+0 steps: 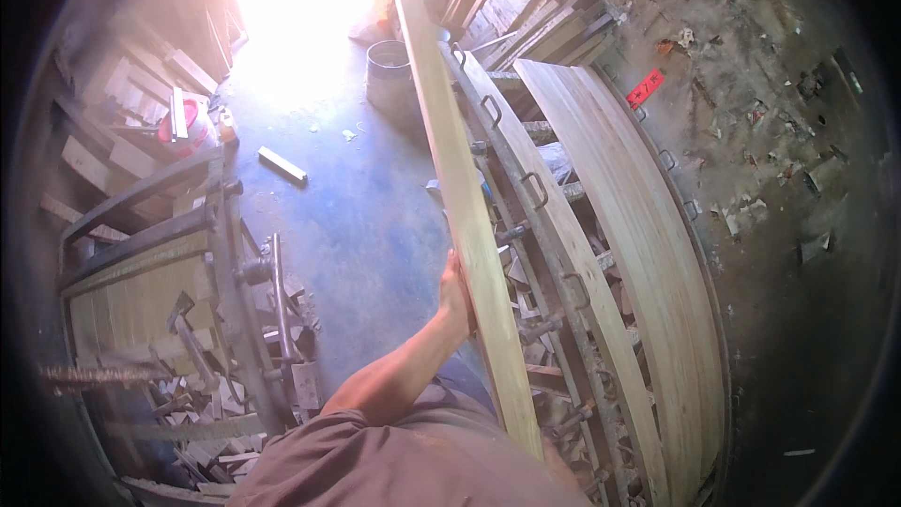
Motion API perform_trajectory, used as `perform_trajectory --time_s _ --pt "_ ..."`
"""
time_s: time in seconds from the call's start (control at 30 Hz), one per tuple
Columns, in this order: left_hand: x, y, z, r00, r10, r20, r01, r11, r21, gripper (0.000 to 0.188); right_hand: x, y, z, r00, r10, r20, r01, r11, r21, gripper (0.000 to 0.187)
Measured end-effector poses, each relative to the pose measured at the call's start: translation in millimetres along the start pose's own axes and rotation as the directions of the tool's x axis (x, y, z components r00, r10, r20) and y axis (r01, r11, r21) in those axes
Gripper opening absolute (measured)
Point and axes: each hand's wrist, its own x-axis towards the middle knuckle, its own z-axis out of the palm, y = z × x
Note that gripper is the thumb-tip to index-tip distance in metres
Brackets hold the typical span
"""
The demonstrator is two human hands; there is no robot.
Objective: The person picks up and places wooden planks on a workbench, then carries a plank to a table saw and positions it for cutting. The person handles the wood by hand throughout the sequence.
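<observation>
My left hand (455, 300) is closed on the left edge of a long pale wooden plank (460, 169). The plank runs from the top of the view down past my body, on its right side. Only a little of my right arm (560, 471) shows beside the plank's near end; the fingers of that hand are hidden. Right of the plank stands a metal clamping frame (535, 272) with several loop handles. On it lie a narrow board (563, 235) and a wide panel of joined wooden strips (624, 225).
At left is another metal frame (221, 253) holding a wooden panel (141, 291), with a hammer (192, 333) on it. Offcuts (216, 451) lie beneath. A bucket (389, 66), a loose wood piece (282, 164) and a red tag (646, 89) are farther off. Stacked lumber leans at the back.
</observation>
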Motion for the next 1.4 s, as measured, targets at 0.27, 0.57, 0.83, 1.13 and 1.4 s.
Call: perform_trajectory --time_s 0.27,0.57,0.83,1.13,1.4 --pt "111.8 58.3 -37.0 0.973 -0.102 -0.209 0.091 0.994 -0.063 0.070 118.9 -116.6 11.1 0.999 0.025 0.030 -0.027 0.998 0.059 0.058" --pt "228.5 250.6 26.9 0.957 -0.085 -0.278 0.064 0.994 -0.085 0.059 267.9 -280.0 -14.6 0.988 -0.124 0.093 0.124 0.992 0.009 0.055" --pt "364.5 453.8 45.0 0.972 -0.024 -0.233 -0.034 0.970 -0.241 0.049 389.6 -543.1 6.7 0.993 -0.054 0.102 0.064 0.993 -0.102 0.059" --pt "516.1 705.1 76.8 0.982 0.066 -0.177 -0.096 0.981 -0.168 0.044 506.8 -840.0 40.7 0.987 -0.091 0.130 0.105 0.989 -0.104 0.058" --pt "651.7 930.9 146.9 0.981 0.046 -0.187 -0.070 0.990 -0.125 0.046 672.3 -1065.4 63.3 0.985 -0.083 0.152 0.093 0.994 -0.058 0.058"
